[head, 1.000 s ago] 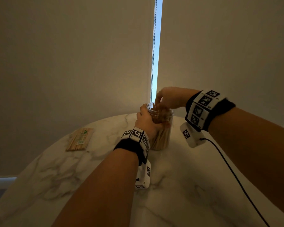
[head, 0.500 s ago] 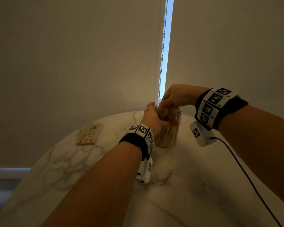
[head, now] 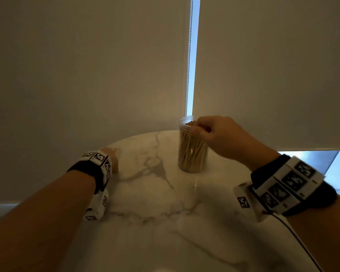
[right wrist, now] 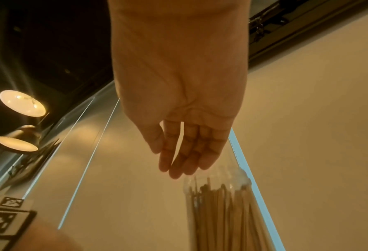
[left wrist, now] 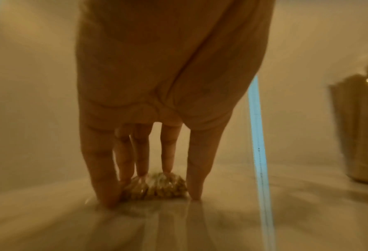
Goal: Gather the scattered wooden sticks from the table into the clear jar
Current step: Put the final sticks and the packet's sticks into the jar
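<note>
Marble table (head: 149, 213) fills the near half of the head view, pale and veined, with closed blinds (head: 86, 65) behind it and a bright slit of window between them.

Toward the far side, right of centre, stands the clear jar (head: 192, 150), upright, lid off, packed with wooden sticks (head: 191, 154) standing on end. The right hand (head: 210, 132) sits at the jar's right rim. From the wrist its fingers (right wrist: 185, 152) look straight and close together, tips just above the open mouth, holding nothing; the head view suggests some curl at the knuckles, but no stick shows in them.

Far left, well apart from the jar, the left hand (left wrist: 157, 95) reaches down to the tabletop. Its thumb and fingers (left wrist: 101, 161) are spread, tips on the marble on either side of a small wrapped bundle of sticks (left wrist: 155, 186), with the middle fingertips resting on top. They bracket it rather than clasp it: the grip looks about to close, not closed.

The bundle is seen end-on from the wrist, so its long axis probably runs along the line of the hand, away from the person. The jar lies to the right of that bundle, and the left hand is by far the nearer one. My guess is that it pinches across the bundle's width, lifts, and carries it right to the jar.
</note>
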Tool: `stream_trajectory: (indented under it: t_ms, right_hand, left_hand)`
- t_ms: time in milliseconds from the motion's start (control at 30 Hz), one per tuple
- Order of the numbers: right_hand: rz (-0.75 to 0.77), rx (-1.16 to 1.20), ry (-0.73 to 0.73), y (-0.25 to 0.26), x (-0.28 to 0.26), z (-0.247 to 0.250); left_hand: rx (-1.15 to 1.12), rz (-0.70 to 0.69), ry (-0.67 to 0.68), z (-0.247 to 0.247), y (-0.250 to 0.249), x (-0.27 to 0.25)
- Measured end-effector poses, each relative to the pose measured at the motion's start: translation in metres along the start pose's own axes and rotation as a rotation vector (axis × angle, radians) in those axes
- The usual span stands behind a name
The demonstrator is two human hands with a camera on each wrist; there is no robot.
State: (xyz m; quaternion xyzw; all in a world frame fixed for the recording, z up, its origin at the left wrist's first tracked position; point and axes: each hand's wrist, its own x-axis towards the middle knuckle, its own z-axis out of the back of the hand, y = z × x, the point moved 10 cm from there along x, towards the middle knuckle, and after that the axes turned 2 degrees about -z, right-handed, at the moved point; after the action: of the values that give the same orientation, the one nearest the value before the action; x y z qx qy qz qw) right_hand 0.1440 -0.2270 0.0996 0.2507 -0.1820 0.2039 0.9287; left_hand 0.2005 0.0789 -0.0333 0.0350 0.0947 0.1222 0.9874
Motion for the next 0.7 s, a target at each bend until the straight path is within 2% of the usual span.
stream_trajectory:
  t_ms: [67, 233, 467, 600, 700]
  right_hand:
    - [-0.004, 0.012, 0.102, 0.0, -0.017, -0.019]
    - [-0.048, 0.038, 0.266, 0.002, -0.052, -0.039]
    - [-0.096, 0.051, 0.344, 0.004, -0.087, -0.048]
    - [-0.13, 0.08, 0.277, 0.0, -0.104, -0.032]
    - [-0.161, 0.19, 0.155, -0.002, -0.116, -0.008]
  left_hand:
    - [0.049, -0.035, -0.056, 0.0, -0.011, -0.011]
    - [-0.172, -0.092, -0.095, 0.003, -0.03, -0.051]
    - [-0.56, -0.373, -0.137, 0.014, -0.075, -0.139]
    - [-0.857, -0.525, -0.102, 0.025, -0.097, -0.185]
    - [-1.044, -0.586, -0.183, 0.047, -0.102, -0.206]
